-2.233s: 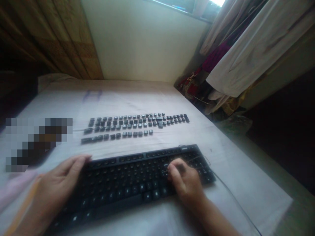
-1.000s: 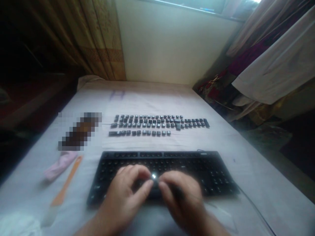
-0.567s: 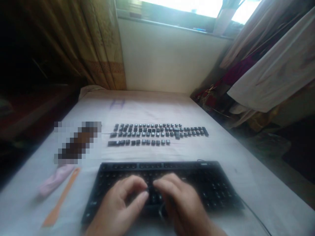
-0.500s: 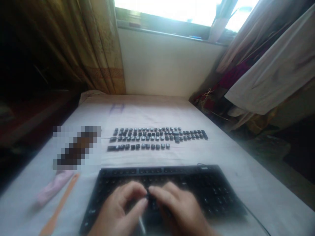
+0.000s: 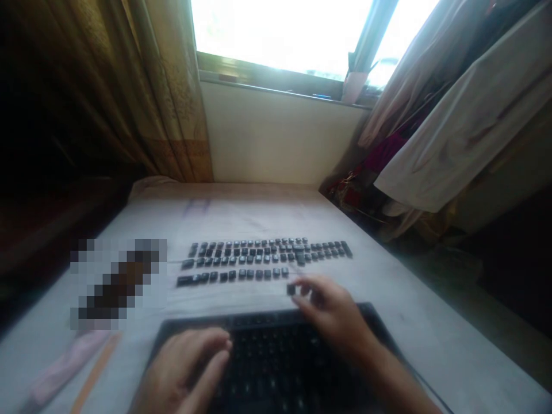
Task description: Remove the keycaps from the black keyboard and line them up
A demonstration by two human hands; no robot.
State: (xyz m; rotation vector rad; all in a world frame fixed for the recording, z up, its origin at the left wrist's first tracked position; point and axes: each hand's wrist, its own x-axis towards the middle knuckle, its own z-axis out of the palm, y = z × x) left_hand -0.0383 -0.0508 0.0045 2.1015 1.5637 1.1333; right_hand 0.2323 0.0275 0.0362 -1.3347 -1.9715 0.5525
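A black keyboard [image 5: 276,362] lies on the white-covered table [image 5: 241,218] in front of me. Beyond it, several loose black keycaps [image 5: 263,256] are laid out in three rows. My right hand [image 5: 332,313] reaches past the keyboard's far edge and pinches a small black keycap [image 5: 291,289] just right of the end of the nearest row. My left hand [image 5: 185,374] rests on the left half of the keyboard with its fingers curled and nothing visible in them.
A pink object [image 5: 64,368] and an orange flat tool [image 5: 92,374] lie left of the keyboard, near a blurred-out patch. A wall and window stand behind the table. Curtains hang left; cloth hangs at the right. The table's right edge drops to the floor.
Both hands were together over the keyboard's middle. My right hand has since lifted a keycap and carried it forward to the rows; the view tilted up toward the window.
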